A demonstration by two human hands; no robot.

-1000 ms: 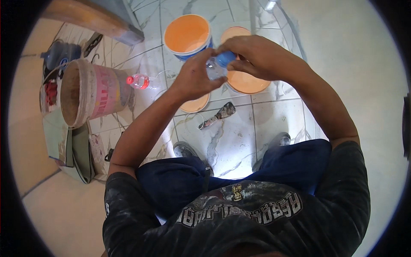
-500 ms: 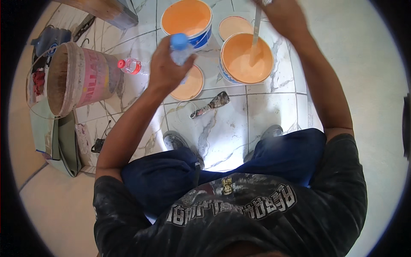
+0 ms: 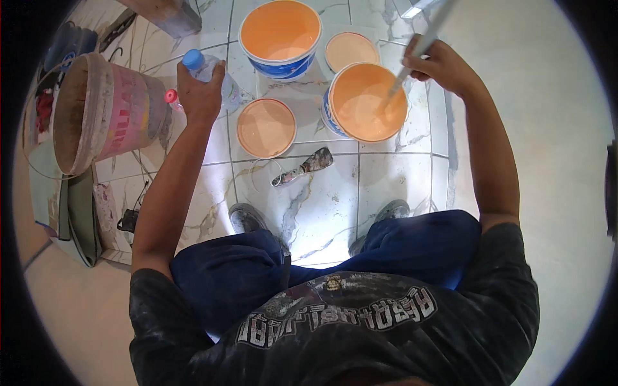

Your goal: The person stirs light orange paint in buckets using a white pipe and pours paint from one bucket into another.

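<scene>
My left hand (image 3: 201, 96) is closed round a clear plastic bottle (image 3: 230, 93) with a blue cap, its fingers covering part of the body. Beside that hand, a second bottle's red cap (image 3: 170, 96) shows; the hand hides most of this bottle. My right hand (image 3: 441, 64) grips a long pale stick (image 3: 434, 26), which slants down into a bucket (image 3: 329, 116) on the right. The stick's lower end dips into orange paint (image 3: 357, 103) there. Behind and to the left stands a larger blue-and-white bucket (image 3: 283, 68), also with orange paint inside.
Two paint-coated lids (image 3: 266, 128) (image 3: 351, 51) lie on the tiles. A dirty putty knife (image 3: 302, 167) rests before my shoes. At left, a stained bucket (image 3: 119, 116) lies tipped beside a folded green-grey sheet (image 3: 80, 212). A beam (image 3: 170, 16) juts in at the top.
My left hand has moved left with the blue-capped bottle, uncovering the nearer lid. My right hand has come lower and nearer, and the stick now leans more, its top toward the right.
</scene>
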